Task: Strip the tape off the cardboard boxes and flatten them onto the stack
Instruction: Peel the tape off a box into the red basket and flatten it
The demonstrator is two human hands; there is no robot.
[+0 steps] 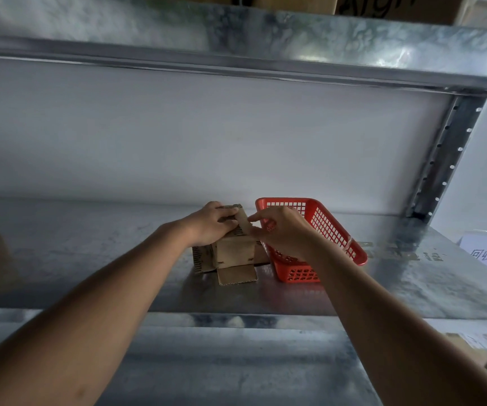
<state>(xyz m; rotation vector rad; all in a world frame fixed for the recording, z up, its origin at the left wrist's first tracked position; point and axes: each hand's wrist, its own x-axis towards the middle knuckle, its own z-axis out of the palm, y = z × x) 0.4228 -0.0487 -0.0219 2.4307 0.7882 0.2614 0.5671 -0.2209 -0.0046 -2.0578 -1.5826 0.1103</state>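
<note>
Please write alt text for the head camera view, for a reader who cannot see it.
Two bare hands work on a small cardboard box on a metal shelf: the left hand grips its top, the right hand pinches a flap. A red basket sits beside it.

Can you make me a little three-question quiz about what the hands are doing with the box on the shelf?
1. True or false: the red basket sits to the left of the cardboard box.
2. Which hand grips the top of the box? A) left hand B) right hand C) neither
3. Fill in: the box stands on a metal ____.

Key: 1 false, the basket is on the box's right. 2 A; the right hand pinches at a strip by the box's top edge. 3 shelf.
</note>
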